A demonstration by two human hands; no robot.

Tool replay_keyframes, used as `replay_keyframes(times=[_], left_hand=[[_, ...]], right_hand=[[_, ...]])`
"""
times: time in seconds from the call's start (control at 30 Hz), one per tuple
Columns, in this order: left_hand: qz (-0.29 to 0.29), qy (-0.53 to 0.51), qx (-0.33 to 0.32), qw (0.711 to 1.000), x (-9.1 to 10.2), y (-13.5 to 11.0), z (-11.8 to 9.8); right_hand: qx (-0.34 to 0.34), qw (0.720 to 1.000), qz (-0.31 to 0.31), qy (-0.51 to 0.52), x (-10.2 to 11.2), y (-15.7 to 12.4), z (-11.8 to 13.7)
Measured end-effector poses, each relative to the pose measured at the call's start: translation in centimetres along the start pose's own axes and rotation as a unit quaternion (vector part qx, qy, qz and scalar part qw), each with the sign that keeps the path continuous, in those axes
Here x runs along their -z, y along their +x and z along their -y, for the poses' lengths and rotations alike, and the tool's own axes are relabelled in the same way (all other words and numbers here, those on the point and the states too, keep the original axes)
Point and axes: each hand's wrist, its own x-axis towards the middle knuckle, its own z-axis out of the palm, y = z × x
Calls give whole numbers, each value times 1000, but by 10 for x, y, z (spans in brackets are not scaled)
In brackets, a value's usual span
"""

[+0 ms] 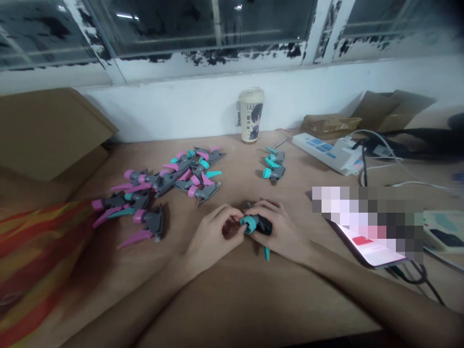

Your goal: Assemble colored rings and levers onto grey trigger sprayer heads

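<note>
Both my hands meet at the middle of the wooden table (235, 299) around one grey spray-trigger head (258, 224) with a teal nozzle and teal lever. My right hand (281, 232) wraps its grey body. My left hand (213, 237) pinches the teal nozzle end. A pile of several grey trigger heads (163, 186) with pink and teal parts lies to the left. A small group of teal-tipped trigger heads (273, 166) lies farther back.
A lidded paper coffee cup (251, 116) stands by the white wall. A white power strip (331, 152) with cables lies at the right, a phone (369, 246) near my right forearm. Cardboard boxes (47, 135) stand left; a red-orange patterned cloth (32, 256) is at the near left.
</note>
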Motion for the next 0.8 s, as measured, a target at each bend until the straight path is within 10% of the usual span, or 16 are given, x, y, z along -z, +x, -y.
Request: replay_keyframes(times=[0.8], left_hand=[[55, -65, 46, 995, 3, 6, 1]], right_hand=[[-23, 996, -32, -76, 0, -5, 10]])
